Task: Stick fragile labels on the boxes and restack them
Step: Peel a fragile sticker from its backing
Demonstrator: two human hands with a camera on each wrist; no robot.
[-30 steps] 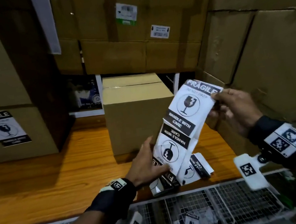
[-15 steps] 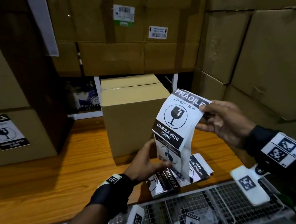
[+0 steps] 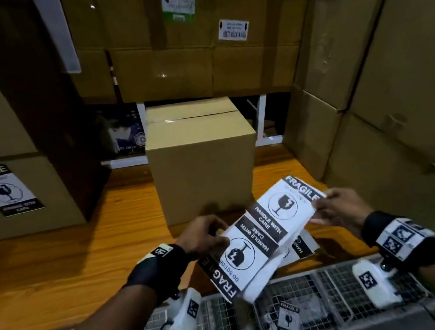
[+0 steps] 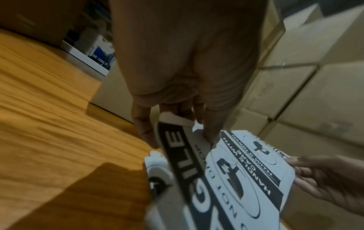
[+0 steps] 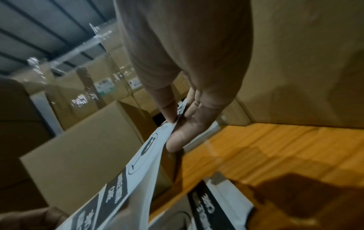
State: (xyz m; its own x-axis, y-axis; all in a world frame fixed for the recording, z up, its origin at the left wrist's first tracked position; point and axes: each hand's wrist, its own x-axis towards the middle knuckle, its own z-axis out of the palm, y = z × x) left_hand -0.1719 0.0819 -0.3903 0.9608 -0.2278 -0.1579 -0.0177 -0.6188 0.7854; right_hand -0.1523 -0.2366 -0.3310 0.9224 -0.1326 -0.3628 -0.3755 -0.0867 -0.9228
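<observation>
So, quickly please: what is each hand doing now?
Left hand: pinches the label strip at its near end.
Right hand: pinches the strip's far end.

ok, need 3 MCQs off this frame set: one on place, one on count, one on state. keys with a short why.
1. Where does the plain box stand?
A. on the wooden table
B. in the wire basket
C. on the floor

2. How many labels show on the strip of fragile labels?
A. one
B. two
C. four

3. How is the strip held?
A. left hand alone
B. both hands
C. lying loose

Key: 1 A, it rests on the wood. 2 B, two glass symbols are visible. 3 B, the right hand pinches the far end, the left hand the near side.
</observation>
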